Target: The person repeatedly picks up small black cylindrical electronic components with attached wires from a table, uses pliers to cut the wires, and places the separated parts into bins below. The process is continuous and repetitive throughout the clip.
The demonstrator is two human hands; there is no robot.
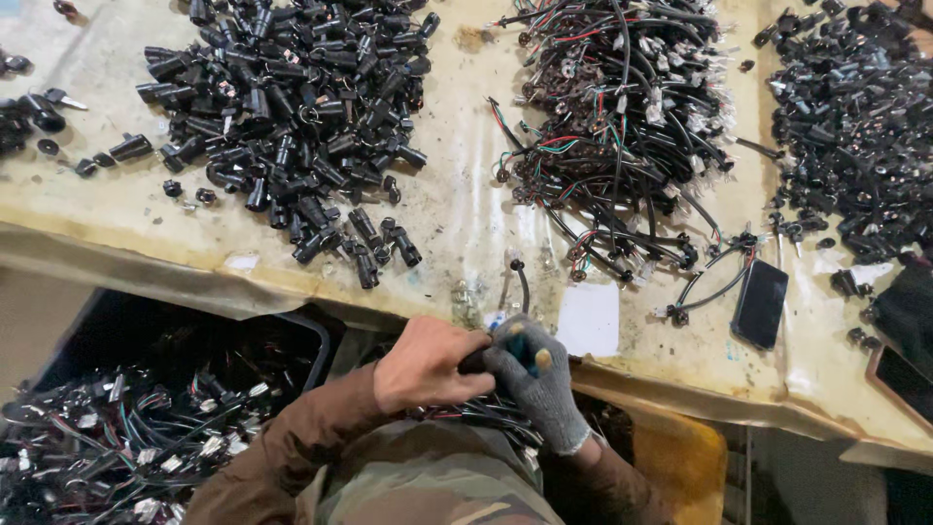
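My bare left hand [428,365] and my grey-gloved right hand [540,387] meet just below the table's front edge, over my lap. The left hand's fingers close around a small black part [473,363] with black wires [476,413] trailing beneath it. In the gloved right hand is a tool with a teal and yellow handle [526,347], held against that part. The tool's tip is hidden between the two hands.
On the worn yellowish table [457,214] lie a heap of black cylindrical parts [292,117], a tangle of wired harnesses [622,117] and more black parts [855,126] at the right. A dark phone [760,303] and a white paper [590,319] sit near the edge. A black bin of wired parts [117,428] stands lower left.
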